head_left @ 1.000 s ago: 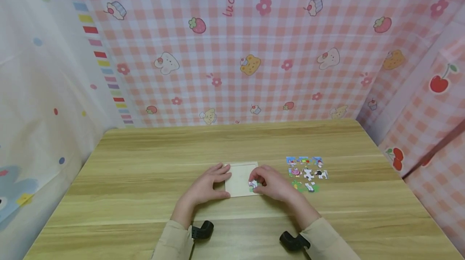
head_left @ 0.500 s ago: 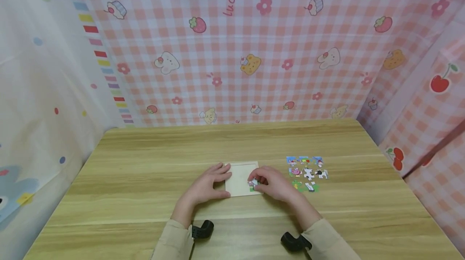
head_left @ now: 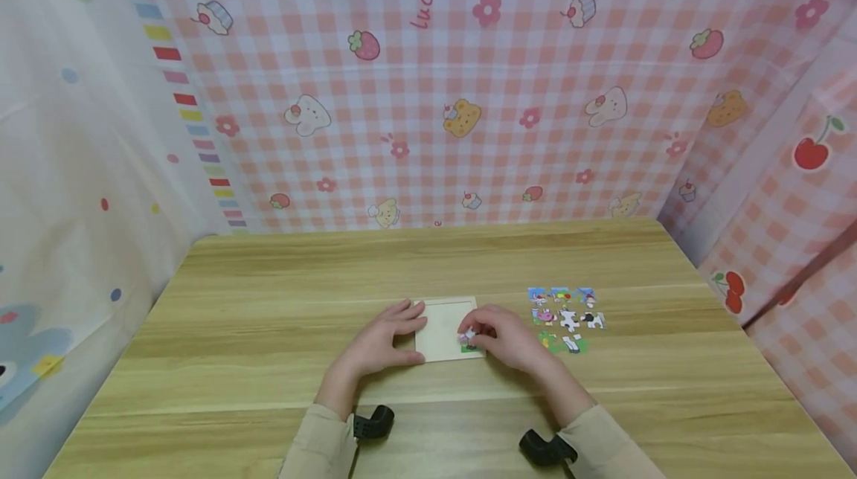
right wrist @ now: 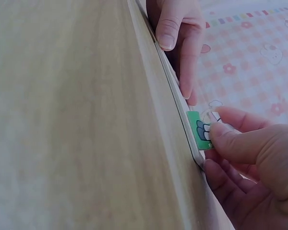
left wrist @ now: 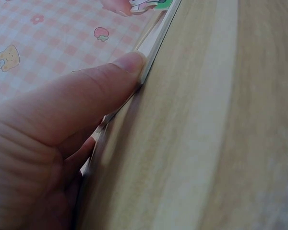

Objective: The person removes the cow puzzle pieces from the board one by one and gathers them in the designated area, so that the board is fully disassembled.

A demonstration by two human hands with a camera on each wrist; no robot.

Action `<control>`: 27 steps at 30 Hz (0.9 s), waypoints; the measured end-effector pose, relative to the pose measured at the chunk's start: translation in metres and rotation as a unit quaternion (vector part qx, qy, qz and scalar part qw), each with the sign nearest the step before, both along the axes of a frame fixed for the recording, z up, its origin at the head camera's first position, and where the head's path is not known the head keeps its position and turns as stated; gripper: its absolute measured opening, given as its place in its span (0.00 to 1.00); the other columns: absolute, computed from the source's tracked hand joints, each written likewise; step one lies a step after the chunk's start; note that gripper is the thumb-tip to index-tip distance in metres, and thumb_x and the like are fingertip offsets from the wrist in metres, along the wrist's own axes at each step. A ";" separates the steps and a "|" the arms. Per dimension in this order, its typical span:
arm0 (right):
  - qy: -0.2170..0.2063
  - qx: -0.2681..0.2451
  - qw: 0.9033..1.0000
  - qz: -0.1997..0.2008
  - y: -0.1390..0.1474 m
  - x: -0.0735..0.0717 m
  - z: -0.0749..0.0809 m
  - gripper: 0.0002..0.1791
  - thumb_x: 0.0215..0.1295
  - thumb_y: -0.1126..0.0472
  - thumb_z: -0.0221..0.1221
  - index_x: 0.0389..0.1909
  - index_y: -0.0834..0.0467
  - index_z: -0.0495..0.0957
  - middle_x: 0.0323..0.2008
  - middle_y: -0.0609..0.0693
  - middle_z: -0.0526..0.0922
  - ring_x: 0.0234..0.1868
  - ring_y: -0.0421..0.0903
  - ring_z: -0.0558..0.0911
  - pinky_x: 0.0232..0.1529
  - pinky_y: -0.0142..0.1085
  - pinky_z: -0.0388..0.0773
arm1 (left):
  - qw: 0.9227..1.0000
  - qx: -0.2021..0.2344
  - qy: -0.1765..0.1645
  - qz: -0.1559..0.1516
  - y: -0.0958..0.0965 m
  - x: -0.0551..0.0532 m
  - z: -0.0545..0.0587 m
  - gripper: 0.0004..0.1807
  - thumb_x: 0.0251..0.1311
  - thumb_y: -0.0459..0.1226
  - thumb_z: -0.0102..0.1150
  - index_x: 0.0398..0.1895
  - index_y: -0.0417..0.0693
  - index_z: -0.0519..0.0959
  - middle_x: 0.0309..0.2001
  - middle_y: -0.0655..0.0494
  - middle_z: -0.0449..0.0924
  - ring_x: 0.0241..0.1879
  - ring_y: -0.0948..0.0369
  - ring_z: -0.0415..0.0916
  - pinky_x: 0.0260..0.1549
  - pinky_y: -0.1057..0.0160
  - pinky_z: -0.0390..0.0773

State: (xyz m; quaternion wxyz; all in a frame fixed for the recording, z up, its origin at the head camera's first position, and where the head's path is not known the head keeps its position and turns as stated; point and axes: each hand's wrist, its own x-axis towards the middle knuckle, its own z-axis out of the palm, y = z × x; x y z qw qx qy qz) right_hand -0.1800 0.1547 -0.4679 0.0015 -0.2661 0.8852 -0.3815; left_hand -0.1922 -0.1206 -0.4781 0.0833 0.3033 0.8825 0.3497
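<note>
A shallow pale wooden puzzle tray (head_left: 439, 332) lies on the table in front of me. My left hand (head_left: 383, 338) is spread at its left side, fingertips on the left rim and thumb at the near left corner. In the left wrist view the thumb (left wrist: 101, 79) presses on the tray's edge. Over the tray's near right corner, my right hand (head_left: 505, 338) pinches a jigsaw piece (right wrist: 198, 130) between thumb and fingers. The piece has a green strip with dark and white shapes; its upper part is hidden by the fingers.
To the right of the tray, several loose jigsaw pieces (head_left: 567, 320) lie picture side up in rough rows on the wood-grain table (head_left: 281, 278). A pink checked cloth (head_left: 402, 77) hangs behind the table's far edge, with more cloth at both sides.
The jigsaw piece has shifted and turned slightly in my right fingers at the tray's near right corner. My left hand and the loose pieces have stayed in place.
</note>
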 end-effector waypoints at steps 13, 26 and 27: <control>-0.021 -0.040 0.999 0.005 0.014 0.004 0.004 0.08 0.62 0.68 0.65 0.39 0.53 0.84 0.36 0.42 0.82 0.37 0.39 0.77 0.41 0.35 0.78 | 1.000 0.003 -0.003 0.000 0.000 0.001 0.001 0.36 0.56 0.45 0.72 0.67 0.41 0.72 0.74 0.53 0.60 0.76 0.48 0.46 0.71 0.43 0.50; -0.006 -0.017 1.000 -0.023 0.053 0.015 0.005 0.10 0.60 0.70 0.66 0.41 0.55 0.82 0.32 0.43 0.82 0.34 0.37 0.78 0.38 0.33 0.78 | 1.000 0.012 -0.004 -0.002 0.000 0.003 0.002 0.37 0.56 0.44 0.72 0.67 0.40 0.72 0.74 0.52 0.60 0.76 0.47 0.46 0.71 0.43 0.50; -0.008 -0.023 0.999 -0.025 0.057 0.016 0.005 0.10 0.60 0.70 0.66 0.40 0.55 0.82 0.32 0.43 0.82 0.34 0.37 0.78 0.38 0.33 0.78 | 1.000 0.013 -0.004 -0.001 0.000 0.003 0.002 0.37 0.56 0.44 0.72 0.67 0.40 0.72 0.74 0.52 0.60 0.76 0.47 0.46 0.71 0.43 0.50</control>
